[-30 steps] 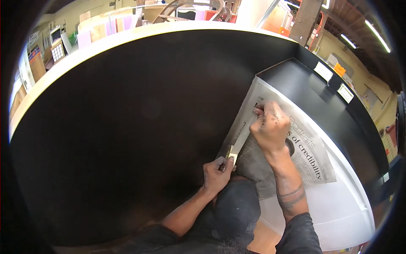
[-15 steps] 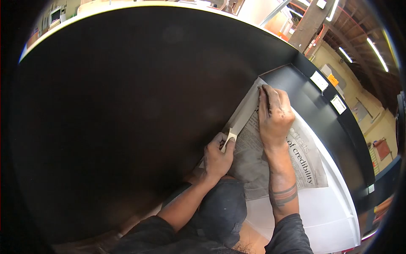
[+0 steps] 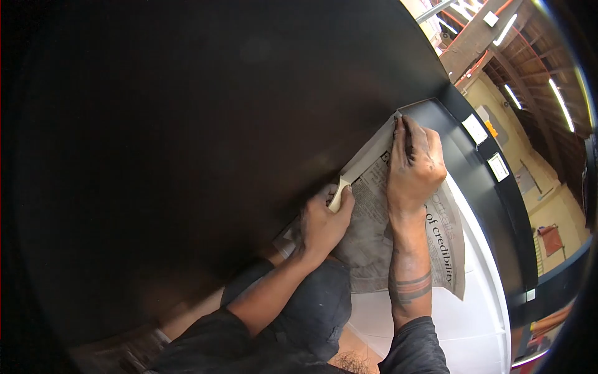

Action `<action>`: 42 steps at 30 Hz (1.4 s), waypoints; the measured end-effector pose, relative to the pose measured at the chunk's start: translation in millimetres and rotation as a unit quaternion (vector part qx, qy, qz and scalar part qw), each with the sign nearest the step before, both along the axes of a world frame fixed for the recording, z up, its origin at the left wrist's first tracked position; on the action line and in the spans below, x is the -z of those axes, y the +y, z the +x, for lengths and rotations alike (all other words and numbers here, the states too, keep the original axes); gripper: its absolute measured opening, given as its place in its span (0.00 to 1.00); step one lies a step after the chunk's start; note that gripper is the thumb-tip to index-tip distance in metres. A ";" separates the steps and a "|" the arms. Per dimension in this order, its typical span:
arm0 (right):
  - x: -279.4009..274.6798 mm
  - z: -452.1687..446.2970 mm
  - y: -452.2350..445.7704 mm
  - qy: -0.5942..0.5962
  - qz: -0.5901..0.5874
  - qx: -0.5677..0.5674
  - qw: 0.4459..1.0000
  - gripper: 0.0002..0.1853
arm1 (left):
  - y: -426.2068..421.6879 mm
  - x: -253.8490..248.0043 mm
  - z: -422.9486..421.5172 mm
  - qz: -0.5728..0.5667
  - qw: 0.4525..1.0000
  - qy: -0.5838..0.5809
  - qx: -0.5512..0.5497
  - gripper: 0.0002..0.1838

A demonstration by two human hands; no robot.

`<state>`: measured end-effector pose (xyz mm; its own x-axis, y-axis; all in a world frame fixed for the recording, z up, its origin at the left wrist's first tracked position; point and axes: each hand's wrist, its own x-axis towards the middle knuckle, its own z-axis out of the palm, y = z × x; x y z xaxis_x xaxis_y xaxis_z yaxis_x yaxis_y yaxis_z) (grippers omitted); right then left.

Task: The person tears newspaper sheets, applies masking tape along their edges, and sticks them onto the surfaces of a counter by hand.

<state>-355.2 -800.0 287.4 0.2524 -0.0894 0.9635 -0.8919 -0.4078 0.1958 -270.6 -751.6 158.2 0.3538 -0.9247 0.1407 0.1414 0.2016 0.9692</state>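
Note:
My left hand is closed around a small cream-coloured flat scraper. The scraper's end meets a pale strip, which looks like masking tape, along the edge of a newspaper sheet. The sheet lies at the foot of a large black panel. Farther up the same edge, my right hand is closed, its fingertips pinched at the newspaper's top corner. Dark smudges cover those fingers. Part of the sheet is hidden under my right forearm.
A white curved surface lies under and beyond the newspaper. To the right runs a black curved rim with white labels on it. My knee is close below the left hand. Wooden beams and lights stand behind.
The view has turned, so the panel's top edge has mostly left the frame. My left hand and the scraper have shifted slightly up along the strip. My right hand stays at the corner.

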 end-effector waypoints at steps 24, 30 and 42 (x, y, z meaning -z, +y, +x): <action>-2.8 -2.9 8.4 0.028 0.064 0.010 0.998 0.25 | -6.5 -13.0 -4.4 -0.019 0.995 -0.040 -0.091 0.17; -7.2 -5.7 12.2 0.034 0.063 -0.025 0.997 0.22 | -2.1 -8.1 -2.1 -0.023 0.992 -0.058 -0.107 0.17; -0.7 3.2 4.2 0.022 0.018 -0.040 0.999 0.09 | -4.9 -9.9 -0.2 0.019 0.991 -0.094 -0.091 0.19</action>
<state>-352.1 -795.8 288.2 0.3019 -0.1012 0.9479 -0.8472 -0.4844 0.2181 -270.8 -756.6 168.1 0.4867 -0.8533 0.1871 -0.0780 0.1709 0.9822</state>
